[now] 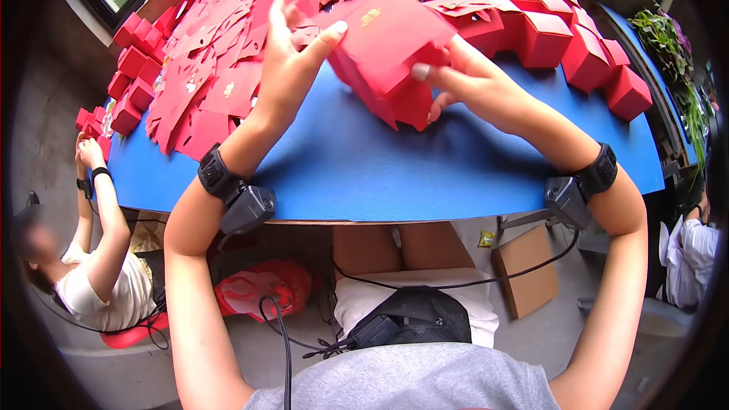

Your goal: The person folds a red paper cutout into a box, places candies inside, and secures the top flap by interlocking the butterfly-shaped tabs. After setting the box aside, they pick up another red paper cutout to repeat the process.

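Observation:
A partly folded red paper box [391, 38] with a small gold print is held above the blue table. My right hand [478, 83] grips its near right end, thumb on a flap and fingers curled around the edge. On the other side my left hand [288, 57] is raised with thumb and fingers apart, the thumb tip against or very near the box's left edge. Flaps stick out at the box's near end, and its far end is blurred. Behind my left hand lies a heap of flat red box blanks [205, 68].
Finished red boxes [547, 38] stand in rows at the back right, and more red boxes [137, 64] are stacked at the left. The blue table's [357, 190] front edge curves before me. A person [106, 258] works at the left. A cardboard box [525, 269] stands below.

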Available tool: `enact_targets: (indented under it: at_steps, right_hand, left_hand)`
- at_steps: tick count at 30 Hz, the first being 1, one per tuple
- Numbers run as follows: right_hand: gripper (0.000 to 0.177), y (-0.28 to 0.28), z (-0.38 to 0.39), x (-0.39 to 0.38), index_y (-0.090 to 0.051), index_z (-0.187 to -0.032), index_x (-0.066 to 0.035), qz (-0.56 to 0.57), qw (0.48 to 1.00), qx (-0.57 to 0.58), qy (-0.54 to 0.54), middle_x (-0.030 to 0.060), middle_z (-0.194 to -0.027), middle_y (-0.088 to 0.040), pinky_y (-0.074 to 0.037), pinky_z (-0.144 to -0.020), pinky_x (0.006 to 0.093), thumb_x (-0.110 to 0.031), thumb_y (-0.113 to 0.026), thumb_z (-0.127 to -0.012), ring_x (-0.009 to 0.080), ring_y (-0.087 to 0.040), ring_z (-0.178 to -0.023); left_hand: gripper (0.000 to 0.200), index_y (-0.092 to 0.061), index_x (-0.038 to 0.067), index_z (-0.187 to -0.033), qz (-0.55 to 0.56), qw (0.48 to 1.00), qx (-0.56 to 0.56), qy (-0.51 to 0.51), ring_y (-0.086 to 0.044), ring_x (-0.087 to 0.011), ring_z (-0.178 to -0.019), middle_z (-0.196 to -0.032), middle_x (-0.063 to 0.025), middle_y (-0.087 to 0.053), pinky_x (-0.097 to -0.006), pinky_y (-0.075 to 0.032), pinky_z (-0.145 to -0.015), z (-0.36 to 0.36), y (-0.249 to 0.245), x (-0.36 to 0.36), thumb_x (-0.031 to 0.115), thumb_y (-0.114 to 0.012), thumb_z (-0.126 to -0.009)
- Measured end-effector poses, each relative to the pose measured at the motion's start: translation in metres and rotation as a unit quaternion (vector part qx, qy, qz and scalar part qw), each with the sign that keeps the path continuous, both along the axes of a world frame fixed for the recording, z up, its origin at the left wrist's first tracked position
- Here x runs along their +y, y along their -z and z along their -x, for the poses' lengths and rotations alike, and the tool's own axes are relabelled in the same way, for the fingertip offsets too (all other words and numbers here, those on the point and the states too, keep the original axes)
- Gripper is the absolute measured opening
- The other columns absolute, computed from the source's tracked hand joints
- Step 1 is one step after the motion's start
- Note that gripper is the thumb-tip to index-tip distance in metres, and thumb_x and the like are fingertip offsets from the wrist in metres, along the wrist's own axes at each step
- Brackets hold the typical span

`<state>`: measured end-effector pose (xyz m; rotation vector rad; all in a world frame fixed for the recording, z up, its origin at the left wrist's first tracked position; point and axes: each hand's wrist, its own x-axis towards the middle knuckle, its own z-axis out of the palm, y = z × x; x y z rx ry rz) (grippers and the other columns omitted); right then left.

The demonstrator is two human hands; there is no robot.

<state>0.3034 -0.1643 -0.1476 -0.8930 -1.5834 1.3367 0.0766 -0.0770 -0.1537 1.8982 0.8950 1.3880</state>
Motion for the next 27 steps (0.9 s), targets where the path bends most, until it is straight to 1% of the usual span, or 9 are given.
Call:
enact_targets:
  at_steps: [2,4,6,7,9,15,21,24,27]
  right_hand:
    - [0.055,0.002,-0.003,0.003,-0.030,-0.140,-0.009,0.002,1.000,0.015,0.003,0.0091,-0.120,-0.051,-0.055,-0.067,0.0293,-0.025,-0.054,-0.094,0.0158,-0.058,-0.095]
    - [0.041,0.002,-0.002,0.003,-0.041,-0.134,-0.007,0.022,0.999,0.041,0.012,0.0087,-0.118,-0.053,-0.057,-0.073,0.0340,-0.026,-0.047,-0.097,0.0173,-0.059,-0.095]
    - [0.041,0.002,0.000,0.002,-0.042,-0.133,-0.007,0.022,0.998,0.046,0.024,0.0087,-0.118,-0.053,-0.058,-0.073,0.0338,-0.026,-0.047,-0.097,0.0176,-0.059,-0.096]
    - [0.040,0.002,0.000,0.002,-0.043,-0.132,-0.007,0.023,0.998,0.049,0.036,0.0087,-0.117,-0.054,-0.058,-0.074,0.0336,-0.027,-0.046,-0.098,0.0180,-0.059,-0.097]
    - [0.039,0.000,0.000,0.001,-0.041,-0.132,-0.006,0.017,0.998,0.045,0.036,0.0093,-0.117,-0.054,-0.057,-0.075,0.0337,-0.025,-0.045,-0.098,0.0193,-0.060,-0.096]
    - [0.037,-0.008,0.004,-0.005,-0.041,-0.131,-0.004,0.008,0.999,0.029,0.025,0.0100,-0.116,-0.056,-0.057,-0.076,0.0338,-0.022,-0.042,-0.099,0.0204,-0.061,-0.095]
    - [0.034,-0.003,0.002,0.000,-0.043,-0.127,-0.002,0.014,0.999,0.041,0.017,0.0099,-0.115,-0.056,-0.057,-0.074,0.0321,-0.020,-0.041,-0.099,0.0193,-0.063,-0.091]
    - [0.033,-0.002,0.001,0.001,-0.044,-0.126,-0.001,0.013,0.999,0.030,0.017,0.0098,-0.114,-0.057,-0.057,-0.074,0.0316,-0.018,-0.041,-0.098,0.0188,-0.064,-0.091]
    - [0.035,0.001,-0.002,0.004,-0.046,-0.126,-0.002,-0.004,0.999,0.033,0.015,0.0097,-0.109,-0.059,-0.057,-0.071,0.0303,-0.021,-0.046,-0.097,0.0182,-0.065,-0.090]
  left_hand:
    - [0.091,-0.020,-0.004,-0.141,-0.215,0.969,0.070,-0.100,-0.034,-0.0332,-0.129,-0.137,-0.0265,-0.031,-0.0395,-0.030,-0.107,-0.001,-0.004,-0.003,0.026,-0.074,-0.075]
    - [0.088,-0.026,-0.001,-0.140,-0.272,0.955,0.102,-0.056,-0.034,-0.0336,-0.129,-0.138,-0.0249,-0.031,-0.0400,-0.030,-0.106,0.005,-0.013,0.001,0.028,-0.076,-0.073]
    - [0.080,-0.042,0.007,-0.136,-0.395,0.894,0.212,-0.012,-0.034,-0.0342,-0.130,-0.140,-0.0201,-0.032,-0.0436,-0.032,-0.105,0.005,-0.025,-0.009,0.031,-0.078,-0.069]
    - [0.080,-0.042,0.007,-0.136,-0.396,0.893,0.213,-0.011,-0.034,-0.0342,-0.130,-0.140,-0.0201,-0.032,-0.0436,-0.032,-0.105,0.002,-0.024,-0.017,0.031,-0.078,-0.069]
    - [0.078,-0.044,0.010,-0.136,-0.362,0.901,0.219,0.094,-0.032,-0.0350,-0.131,-0.139,-0.0198,-0.032,-0.0472,-0.031,-0.105,-0.006,-0.021,-0.029,0.031,-0.078,-0.069]
    - [0.090,-0.030,0.012,-0.142,-0.301,0.914,0.258,0.093,-0.018,-0.0399,-0.136,-0.144,-0.0219,-0.017,-0.0505,-0.028,-0.107,-0.009,-0.015,-0.034,0.027,-0.077,-0.067]
    - [0.075,-0.035,0.012,-0.139,-0.288,0.928,0.228,0.066,-0.030,-0.0402,-0.130,-0.141,-0.0220,-0.023,-0.0479,-0.031,-0.105,-0.007,-0.015,-0.029,0.015,-0.069,-0.073]
    - [0.055,-0.050,0.014,-0.130,-0.316,0.927,0.195,0.060,-0.039,-0.0362,-0.126,-0.136,-0.0185,-0.035,-0.0445,-0.037,-0.102,-0.010,-0.020,-0.034,-0.001,-0.055,-0.077]
    - [0.054,-0.057,0.013,-0.124,-0.345,0.911,0.208,0.085,-0.041,-0.0331,-0.125,-0.131,-0.0161,-0.042,-0.0435,-0.040,-0.100,-0.006,-0.022,-0.028,-0.008,-0.050,-0.075]
